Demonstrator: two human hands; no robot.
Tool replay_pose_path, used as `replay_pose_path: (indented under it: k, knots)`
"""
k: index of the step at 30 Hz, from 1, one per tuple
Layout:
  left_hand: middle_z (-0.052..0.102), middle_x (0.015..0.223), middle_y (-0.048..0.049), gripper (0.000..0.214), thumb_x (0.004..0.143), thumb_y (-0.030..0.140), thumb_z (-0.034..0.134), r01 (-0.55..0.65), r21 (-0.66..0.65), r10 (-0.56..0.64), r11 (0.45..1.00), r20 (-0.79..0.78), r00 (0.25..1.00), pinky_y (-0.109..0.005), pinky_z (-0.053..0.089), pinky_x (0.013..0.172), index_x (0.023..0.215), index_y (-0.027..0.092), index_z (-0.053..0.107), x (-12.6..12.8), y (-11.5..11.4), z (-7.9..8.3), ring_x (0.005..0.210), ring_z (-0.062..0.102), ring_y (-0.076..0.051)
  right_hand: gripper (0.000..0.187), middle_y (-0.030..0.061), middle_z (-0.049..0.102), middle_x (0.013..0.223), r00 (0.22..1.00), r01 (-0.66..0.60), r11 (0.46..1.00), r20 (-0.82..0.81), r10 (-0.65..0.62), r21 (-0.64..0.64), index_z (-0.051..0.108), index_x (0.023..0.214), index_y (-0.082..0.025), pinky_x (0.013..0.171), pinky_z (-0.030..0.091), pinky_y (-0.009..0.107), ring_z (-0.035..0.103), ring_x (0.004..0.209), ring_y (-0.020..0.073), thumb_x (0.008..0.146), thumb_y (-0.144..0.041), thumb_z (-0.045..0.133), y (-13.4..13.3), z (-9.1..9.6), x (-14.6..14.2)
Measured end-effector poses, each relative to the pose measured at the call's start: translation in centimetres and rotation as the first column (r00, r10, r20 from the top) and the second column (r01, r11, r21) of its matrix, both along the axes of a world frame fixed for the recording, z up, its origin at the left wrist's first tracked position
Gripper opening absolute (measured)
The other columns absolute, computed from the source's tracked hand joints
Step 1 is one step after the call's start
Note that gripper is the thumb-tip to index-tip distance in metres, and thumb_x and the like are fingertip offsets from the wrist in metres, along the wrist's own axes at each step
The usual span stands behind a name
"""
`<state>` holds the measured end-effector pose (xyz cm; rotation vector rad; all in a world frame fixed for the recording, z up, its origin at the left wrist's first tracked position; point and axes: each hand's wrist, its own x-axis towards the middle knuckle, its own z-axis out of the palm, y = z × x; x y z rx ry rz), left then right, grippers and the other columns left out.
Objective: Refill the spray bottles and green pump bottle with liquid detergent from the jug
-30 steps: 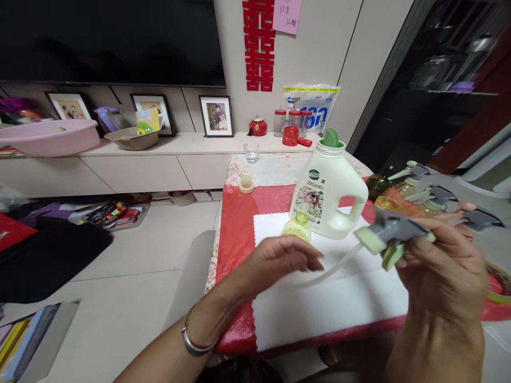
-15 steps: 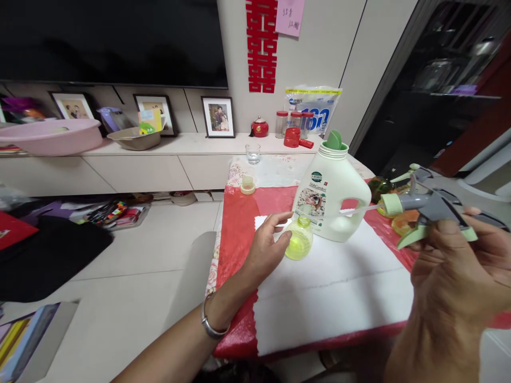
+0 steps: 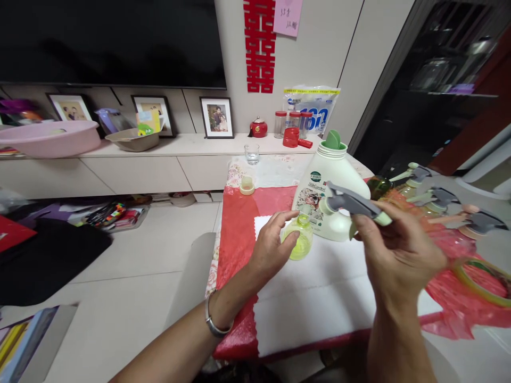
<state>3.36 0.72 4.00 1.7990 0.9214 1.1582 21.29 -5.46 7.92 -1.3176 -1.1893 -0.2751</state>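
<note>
Just behind the bottle (image 3: pixel 305 243), the jug (image 3: pixel 339 173) blocks a reach from the far side. The left hand (image 3: pixel 275 244) crowds the bottle's left; the right hand (image 3: pixel 399 247) and spray head (image 3: pixel 349 201) hang to its right. The near mat (image 3: pixel 315 311) lies bare (a low way in). Sprayers (image 3: pixel 441 197) clutter the right.

Right hand (image 3: pixel 399 250) holds a grey spray head (image 3: pixel 351 202); left hand (image 3: pixel 273 242) curves beside a yellow bottle (image 3: pixel 303 244); pale jug (image 3: pixel 339 171) behind it.
</note>
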Motion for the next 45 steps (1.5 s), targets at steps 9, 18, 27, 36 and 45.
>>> replay_pose_path:
  k: [9,18,27,36,45]
  knots:
    - [0.066,0.131,-0.0071,0.038,0.088,0.019,0.061,0.094,-0.087,-0.078,0.992,0.167,0.983,-0.044,0.040,0.111,0.125,0.024,0.062,0.5,1.0,0.2,0.124,0.058,-0.024,0.024,-0.0006,0.065,0.079,0.955,-0.073,0.996,0.284,0.087,-0.059,0.069,0.112,-0.015,0.060,0.045,0.021,0.054,0.059,0.0070,0.090,-0.024,0.070,2.6,-1.3,-1.0]
    - [0.066,0.131,-0.0106,0.037,0.086,0.026,0.067,0.268,-0.187,-0.158,0.945,0.457,0.876,-0.042,0.043,0.110,0.122,0.019,0.061,1.4,1.8,-0.8,0.124,0.061,-0.024,0.023,-0.0007,0.067,0.086,0.927,-0.124,0.984,0.339,0.162,-0.130,0.067,0.114,-0.017,0.063,0.046,0.020,0.053,0.062,0.0065,0.093,-0.025,0.067,2.1,-0.9,-0.7]
    - [0.071,0.120,-0.0079,0.033,0.084,0.035,0.070,0.348,-0.165,-0.208,0.923,0.548,0.810,-0.038,0.044,0.106,0.113,0.019,0.064,2.2,1.9,-0.9,0.117,0.063,-0.023,0.022,0.0005,0.067,0.094,0.915,-0.174,0.973,0.339,0.217,-0.152,0.066,0.115,-0.020,0.065,0.047,0.022,0.056,0.067,0.0087,0.094,-0.027,0.064,2.1,-1.0,-0.9]
    - [0.073,0.107,-0.0053,0.030,0.084,0.038,0.070,0.306,-0.184,-0.160,0.934,0.551,0.819,-0.033,0.046,0.095,0.106,0.019,0.063,2.8,2.2,-1.9,0.104,0.065,-0.020,0.039,0.0015,0.059,0.073,0.808,-0.576,0.788,-0.296,0.509,-0.218,0.069,0.115,-0.018,0.062,0.046,0.025,0.054,0.063,0.0106,0.097,-0.049,0.057,2.6,-2.4,1.3]
    - [0.073,0.097,-0.0047,0.040,0.073,0.044,0.078,0.318,-0.248,-0.107,0.915,0.611,0.785,-0.033,0.047,0.089,0.099,0.019,0.061,3.1,2.5,-2.2,0.095,0.066,-0.020,0.040,0.0038,0.062,0.077,0.559,-0.743,0.659,-0.649,0.517,-0.115,0.070,0.094,-0.015,0.059,0.046,0.022,0.054,0.064,0.0105,0.071,-0.045,0.082,4.9,-5.3,2.0]
